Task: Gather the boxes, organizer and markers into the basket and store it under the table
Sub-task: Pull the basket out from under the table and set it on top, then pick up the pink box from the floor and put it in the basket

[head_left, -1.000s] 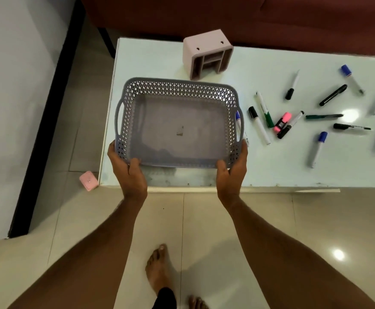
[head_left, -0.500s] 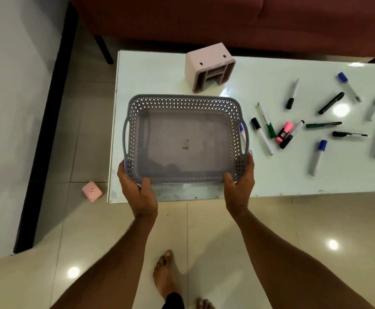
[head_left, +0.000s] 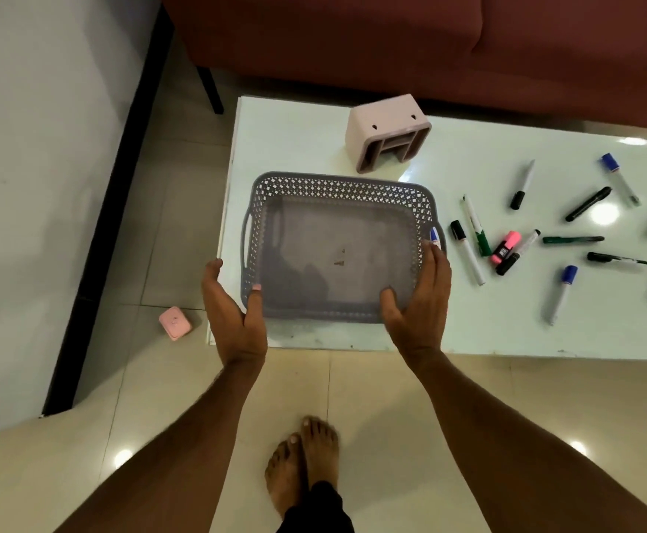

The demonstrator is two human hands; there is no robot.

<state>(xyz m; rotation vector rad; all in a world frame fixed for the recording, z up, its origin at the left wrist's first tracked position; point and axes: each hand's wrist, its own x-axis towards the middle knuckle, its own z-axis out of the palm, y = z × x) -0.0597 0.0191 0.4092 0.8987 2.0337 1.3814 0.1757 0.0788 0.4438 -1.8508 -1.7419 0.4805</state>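
On the table, one basket between two loose-fingered, unclenched hands.

The grey perforated plastic basket sat at the white glossy table's left end, its inside bare. At its twelve o'clock the pink plastic organizer, tipped on its side, blocked the far edge. At three o'clock scattered markers crowded the surface, one just beside the right handle. A bare strip lay along the near edge at six o'clock. At eight o'clock a small pink box sat on the tiled floor.
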